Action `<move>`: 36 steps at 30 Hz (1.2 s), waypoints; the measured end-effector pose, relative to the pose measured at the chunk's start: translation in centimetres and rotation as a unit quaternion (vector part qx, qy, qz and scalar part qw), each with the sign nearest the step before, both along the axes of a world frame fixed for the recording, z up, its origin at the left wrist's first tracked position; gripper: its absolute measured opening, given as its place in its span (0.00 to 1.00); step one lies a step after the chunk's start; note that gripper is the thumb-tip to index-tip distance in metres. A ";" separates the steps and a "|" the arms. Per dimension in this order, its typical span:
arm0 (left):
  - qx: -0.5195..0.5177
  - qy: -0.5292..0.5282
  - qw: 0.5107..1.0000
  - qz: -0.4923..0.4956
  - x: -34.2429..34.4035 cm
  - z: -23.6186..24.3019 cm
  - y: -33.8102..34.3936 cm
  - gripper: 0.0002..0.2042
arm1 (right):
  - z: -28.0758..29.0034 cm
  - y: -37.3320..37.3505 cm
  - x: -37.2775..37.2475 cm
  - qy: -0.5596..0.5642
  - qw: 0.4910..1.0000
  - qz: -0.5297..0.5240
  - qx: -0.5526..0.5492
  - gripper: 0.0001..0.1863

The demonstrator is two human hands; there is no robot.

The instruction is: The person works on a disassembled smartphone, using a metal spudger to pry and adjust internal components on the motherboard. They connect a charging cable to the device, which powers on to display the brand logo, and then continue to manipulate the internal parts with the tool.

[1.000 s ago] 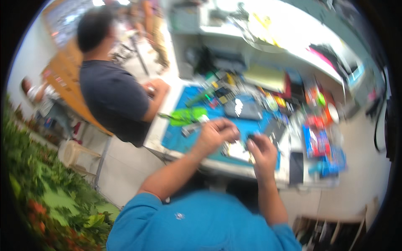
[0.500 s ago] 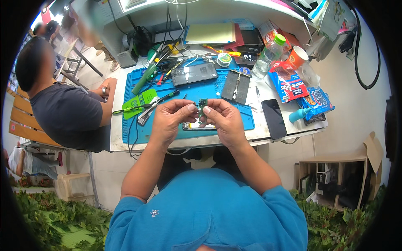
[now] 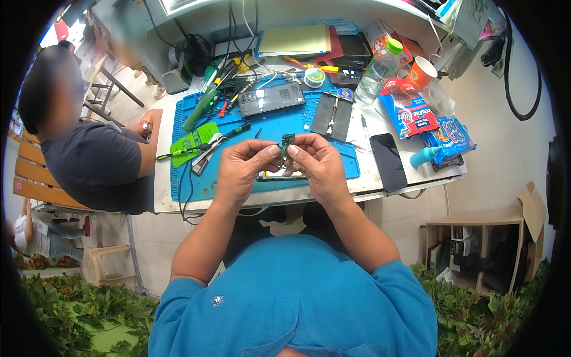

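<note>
A small green circuit board (image 3: 286, 143) is held up between my two hands, above the near edge of the blue repair mat (image 3: 223, 185). The fingertips of my left hand (image 3: 242, 168) pinch its left side. My right hand (image 3: 322, 167) grips the right side between thumb and fingers. Below the board, partly hidden by my hands, an opened phone body (image 3: 275, 176) lies on the mat. Farther back rests a dark phone back (image 3: 271, 100). To its right stands a black board holder (image 3: 333, 116) with a metal bar.
At left lie a green card (image 3: 195, 141), a screwdriver (image 3: 237, 131) and cables. A black phone (image 3: 388, 162), snack packets (image 3: 408, 113), a water bottle (image 3: 380, 70) and a paper cup (image 3: 421, 72) are at right. A seated person (image 3: 89, 143) is close on the left.
The board has turned slightly between my fingertips, with both hands still pinching it. The whole view has shifted a little.
</note>
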State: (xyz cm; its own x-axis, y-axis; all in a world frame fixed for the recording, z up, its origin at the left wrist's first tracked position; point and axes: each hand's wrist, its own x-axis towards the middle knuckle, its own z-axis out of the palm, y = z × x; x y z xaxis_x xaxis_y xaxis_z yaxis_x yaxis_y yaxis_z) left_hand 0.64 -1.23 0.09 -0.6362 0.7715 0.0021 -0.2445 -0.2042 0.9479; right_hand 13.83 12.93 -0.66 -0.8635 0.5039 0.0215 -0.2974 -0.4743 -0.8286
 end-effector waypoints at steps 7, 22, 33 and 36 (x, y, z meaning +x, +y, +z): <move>-0.024 0.081 0.996 0.030 0.5 -0.4 0.0 0.10 | -0.1 0.1 0.2 0.003 1.000 -0.006 -0.029 0.13; -0.032 0.021 0.999 -0.013 0.9 0.5 0.2 0.09 | 0.5 0.0 1.0 -0.044 0.936 -0.111 0.331 0.08; -0.039 -0.028 0.997 -0.056 0.6 0.5 -0.2 0.10 | 1.8 0.5 1.5 -0.017 0.884 -0.126 0.450 0.08; -0.035 -0.031 0.997 -0.065 0.6 0.4 -0.3 0.10 | 1.5 0.6 1.6 -0.022 0.882 -0.124 0.454 0.07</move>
